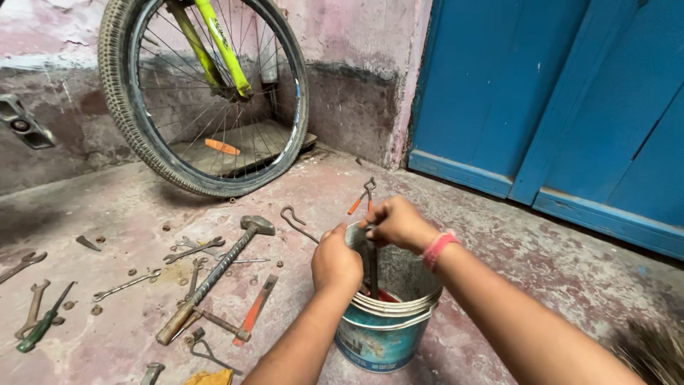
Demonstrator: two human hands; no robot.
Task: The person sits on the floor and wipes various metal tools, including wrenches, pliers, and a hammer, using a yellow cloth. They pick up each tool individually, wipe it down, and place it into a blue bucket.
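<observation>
On the left, the hammer and the spanners lie flat on the pink floor, well apart from your hands. In the middle, near you, your left hand is closed on the rim of the blue bucket, and just to its right your right hand is closed around a dark metal bar that stands up inside the bucket. The bar looks hard, stiff and a bit heavy, and maybe greasy, so grip it tight near the top where it sticks out, and hold the bucket's rim so it does not tip.
</observation>
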